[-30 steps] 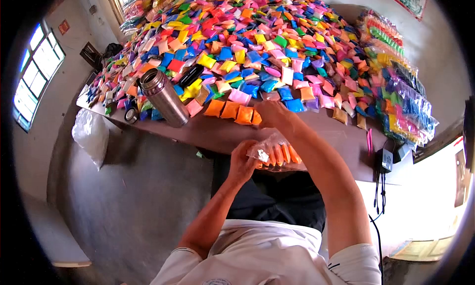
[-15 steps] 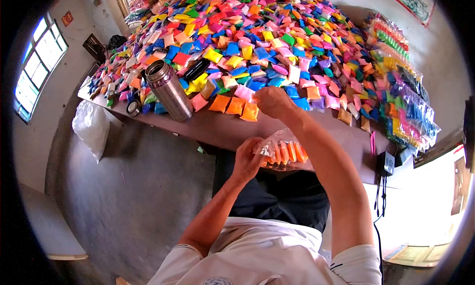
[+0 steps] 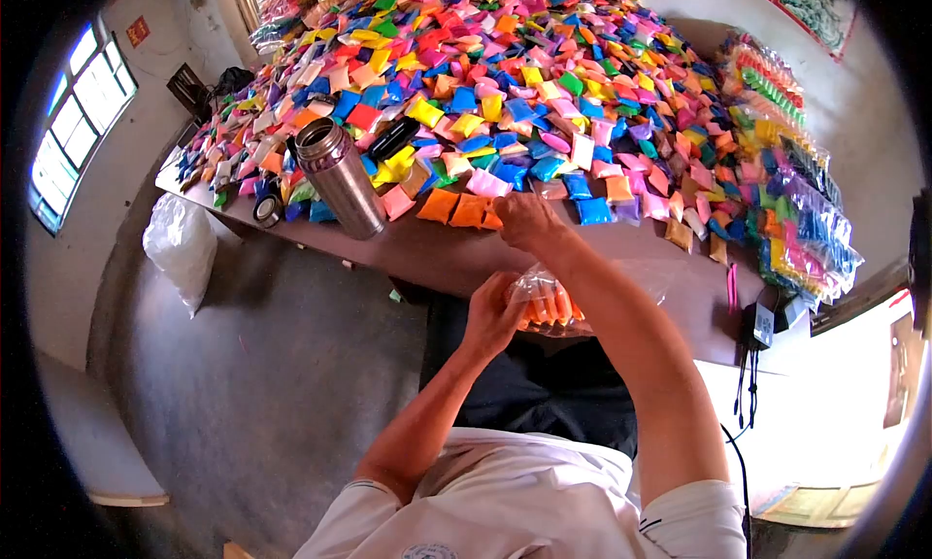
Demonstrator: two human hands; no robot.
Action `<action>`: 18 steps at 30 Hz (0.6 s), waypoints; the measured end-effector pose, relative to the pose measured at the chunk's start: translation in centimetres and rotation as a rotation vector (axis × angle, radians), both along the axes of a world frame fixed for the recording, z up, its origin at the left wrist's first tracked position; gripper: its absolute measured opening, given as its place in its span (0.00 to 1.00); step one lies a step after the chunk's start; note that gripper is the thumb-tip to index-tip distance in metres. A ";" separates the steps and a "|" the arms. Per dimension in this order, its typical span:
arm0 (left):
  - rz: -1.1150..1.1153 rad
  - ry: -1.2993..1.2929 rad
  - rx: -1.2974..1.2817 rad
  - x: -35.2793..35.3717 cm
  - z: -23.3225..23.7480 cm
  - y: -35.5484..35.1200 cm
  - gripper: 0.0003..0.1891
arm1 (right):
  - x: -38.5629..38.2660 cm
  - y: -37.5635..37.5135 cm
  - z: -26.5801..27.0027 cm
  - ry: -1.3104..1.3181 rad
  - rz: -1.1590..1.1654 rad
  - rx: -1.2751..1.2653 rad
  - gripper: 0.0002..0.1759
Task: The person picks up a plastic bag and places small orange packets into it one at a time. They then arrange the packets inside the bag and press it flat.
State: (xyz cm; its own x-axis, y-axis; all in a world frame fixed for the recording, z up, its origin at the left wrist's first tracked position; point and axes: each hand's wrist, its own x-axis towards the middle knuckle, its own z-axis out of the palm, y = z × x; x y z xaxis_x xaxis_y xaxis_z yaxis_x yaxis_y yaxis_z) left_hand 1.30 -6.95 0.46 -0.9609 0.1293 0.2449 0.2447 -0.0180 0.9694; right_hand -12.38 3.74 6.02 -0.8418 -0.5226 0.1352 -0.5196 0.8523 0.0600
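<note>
My left hand (image 3: 493, 316) is closed on the edge of a clear plastic bag (image 3: 529, 285) at the table's front edge. Inside that bag, several orange packets (image 3: 553, 306) stand in a row. My right hand (image 3: 531, 221) is just beyond the bag, its fingers curled down onto the rightmost orange packet (image 3: 491, 216), which they partly cover. Two more orange packets lie to its left, one at the end (image 3: 438, 206) and one in the middle (image 3: 468, 209). A pink packet (image 3: 487, 183) lies just behind them.
A large heap of coloured packets (image 3: 505, 102) covers most of the table (image 3: 427, 258). A steel thermos (image 3: 340, 185) stands at the front left, its lid (image 3: 267, 210) beside it. Filled bags (image 3: 811, 209) are stacked on the right near a black adapter (image 3: 757, 324). A white plastic bag (image 3: 181, 248) hangs at left.
My right hand has moved down and nearer, onto the rightmost orange packet, now partly hidden. My left hand still grips the bag, whose opening has shifted slightly.
</note>
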 end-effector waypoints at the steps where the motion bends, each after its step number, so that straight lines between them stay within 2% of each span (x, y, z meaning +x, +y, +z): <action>1: 0.015 0.027 -0.030 0.0 -0.1 -0.1 0.12 | 0.1 0.1 0.3 0.003 0.000 -0.030 0.10; 5: 0.055 0.099 -0.051 -0.1 -1.5 -0.2 0.12 | -1.9 4.0 1.5 -0.111 0.104 -0.223 0.12; 7: 0.044 0.069 0.019 0.1 -1.6 0.0 0.12 | -1.4 6.3 4.3 -0.127 0.356 -0.397 0.14; 8: 0.039 0.044 0.083 0.1 -1.6 0.1 0.12 | 0.9 6.3 8.1 -0.413 -0.040 -0.393 0.15; 9: 0.017 0.039 0.090 0.1 -1.3 0.1 0.12 | 0.6 7.5 8.7 -0.546 -0.149 -0.448 0.14; 11: 0.057 0.091 -0.022 0.1 -0.8 -0.2 0.12 | 1.9 10.6 10.4 -0.274 0.042 -0.451 0.15; 13: 0.087 0.100 -0.106 0.0 -0.8 -0.3 0.12 | 4.5 12.7 12.0 -0.369 -0.182 -0.808 0.16; 14: 0.076 0.080 -0.122 0.2 -0.4 -0.4 0.13 | 8.2 11.7 15.7 -0.361 -0.342 -0.755 0.23; 18: 0.057 0.068 -0.126 0.1 0.1 -0.4 0.17 | 13.4 15.3 12.9 -0.225 -0.304 -0.920 0.17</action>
